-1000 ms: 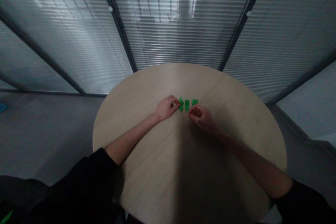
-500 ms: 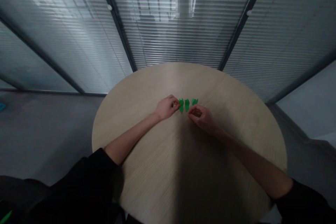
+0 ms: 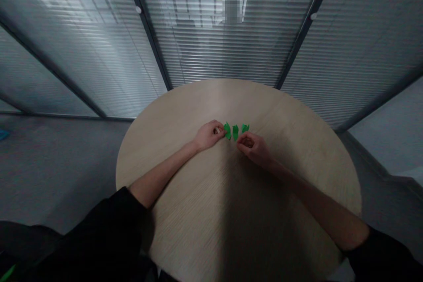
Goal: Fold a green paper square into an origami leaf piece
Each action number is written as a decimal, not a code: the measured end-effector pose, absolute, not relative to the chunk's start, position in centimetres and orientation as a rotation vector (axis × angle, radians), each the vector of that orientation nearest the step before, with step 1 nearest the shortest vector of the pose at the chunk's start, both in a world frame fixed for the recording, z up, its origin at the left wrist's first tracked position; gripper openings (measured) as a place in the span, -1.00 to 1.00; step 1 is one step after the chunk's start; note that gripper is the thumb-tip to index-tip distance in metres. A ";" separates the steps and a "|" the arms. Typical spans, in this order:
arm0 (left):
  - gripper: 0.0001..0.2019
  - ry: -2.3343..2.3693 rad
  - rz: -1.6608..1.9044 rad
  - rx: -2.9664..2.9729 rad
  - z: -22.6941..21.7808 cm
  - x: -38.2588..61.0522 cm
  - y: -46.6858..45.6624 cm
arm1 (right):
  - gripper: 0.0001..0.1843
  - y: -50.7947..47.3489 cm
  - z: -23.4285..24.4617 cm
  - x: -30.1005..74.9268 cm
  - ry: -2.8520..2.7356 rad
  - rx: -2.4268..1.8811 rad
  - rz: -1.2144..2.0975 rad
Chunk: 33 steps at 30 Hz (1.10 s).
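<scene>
Three small, bright green leaf-like pieces are in a row near the middle of the table. My left hand (image 3: pixel 209 135) pinches the edge of the left green piece (image 3: pixel 228 131) between thumb and fingertips; the piece tilts a little. The middle green piece (image 3: pixel 235 132) lies upright in the row between my hands, apart from the left one. Just behind my right hand (image 3: pixel 254 147) is the right green piece (image 3: pixel 245 128), its lower part hidden by the fingers. My right fingers are curled together in a pinch; what they hold, if anything, cannot be made out.
The round light-wood table (image 3: pixel 185 211) carries a dark shadow down its right middle. Glass panels with blinds (image 3: pixel 218 53) stand behind its far edge. A blue object (image 3: pixel 3 134) is on the grey floor at far left.
My left hand has shifted slightly left, and the left green piece has turned, its top leaning left. My right hand and the other two green pieces have stayed put.
</scene>
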<state>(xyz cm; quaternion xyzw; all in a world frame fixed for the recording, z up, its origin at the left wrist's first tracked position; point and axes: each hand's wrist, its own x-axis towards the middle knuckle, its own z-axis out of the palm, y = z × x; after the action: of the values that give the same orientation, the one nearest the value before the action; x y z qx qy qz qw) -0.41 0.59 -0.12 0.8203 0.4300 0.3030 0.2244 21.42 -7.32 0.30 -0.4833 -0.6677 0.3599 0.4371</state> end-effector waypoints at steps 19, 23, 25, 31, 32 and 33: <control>-0.91 1.122 0.875 2.208 0.2 -0.7 0.4 | -0.84 -7.3 0.2 21.4 -1.661 -1.196 0.881; -0.93 1.154 0.881 2.265 0.0 -0.6 0.5 | -0.84 -7.4 0.3 21.4 -1.663 -1.202 0.888; -0.93 1.169 0.883 2.285 0.0 -0.6 0.5 | -0.84 -7.4 0.2 21.4 -1.660 -1.205 0.886; -0.94 1.190 0.884 2.317 -0.1 -0.6 0.6 | -0.84 -7.3 0.0 21.4 -1.654 -1.206 0.887; -0.94 1.189 0.883 2.318 -0.1 -0.6 0.6 | -0.84 -7.3 0.0 21.4 -1.654 -1.205 0.888; -0.93 1.190 0.885 2.316 -0.2 -0.6 0.7 | -0.83 -7.3 0.1 21.4 -1.654 -1.203 0.890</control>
<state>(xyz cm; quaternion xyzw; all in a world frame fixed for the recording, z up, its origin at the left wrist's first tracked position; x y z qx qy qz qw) -0.62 0.65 -0.18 0.8260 0.4245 0.3156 0.1946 21.41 -7.28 0.06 -0.4844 -0.6657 0.3585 0.4400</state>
